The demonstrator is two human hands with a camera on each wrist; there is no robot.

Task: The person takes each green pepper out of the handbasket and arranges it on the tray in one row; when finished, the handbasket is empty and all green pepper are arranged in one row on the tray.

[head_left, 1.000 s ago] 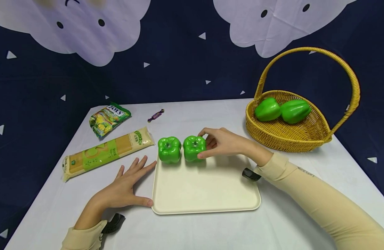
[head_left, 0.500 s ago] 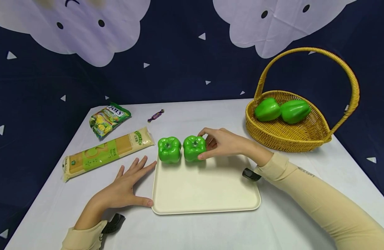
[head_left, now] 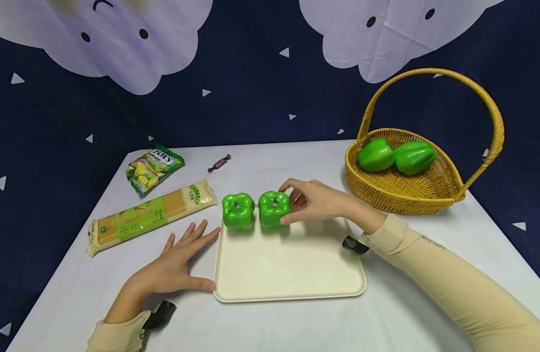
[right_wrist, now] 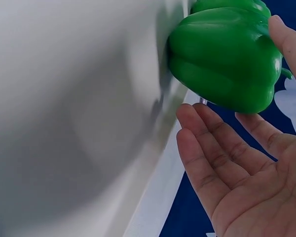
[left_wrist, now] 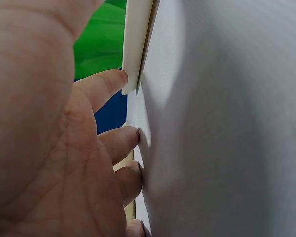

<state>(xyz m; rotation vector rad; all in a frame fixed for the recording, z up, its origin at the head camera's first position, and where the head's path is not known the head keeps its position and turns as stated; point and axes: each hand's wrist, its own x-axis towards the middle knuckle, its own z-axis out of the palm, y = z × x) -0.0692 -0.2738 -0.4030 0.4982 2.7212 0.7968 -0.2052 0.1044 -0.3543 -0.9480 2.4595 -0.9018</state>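
My right hand (head_left: 318,201) pinches a green bell pepper (head_left: 273,209) from its right side, thumb in front and index finger behind. In the right wrist view, the other three fingers (right_wrist: 207,168) lie beside that pepper (right_wrist: 227,54). A second green bell pepper (head_left: 238,212) stands upright just left of it, both along the back of a cream tray (head_left: 291,274). My left hand (head_left: 177,266) rests on the table with fingers spread, thumb and index fingertip at the tray's left rim. The left wrist view shows the index fingertip against the tray edge (left_wrist: 133,54).
A wicker basket (head_left: 397,188) with a tall handle, at the back right, holds two green bell peppers (head_left: 415,157). To the left lie a pack of noodles (head_left: 151,215), a bag of FOX'S candy (head_left: 154,168) and a purple wrapped candy (head_left: 219,164).
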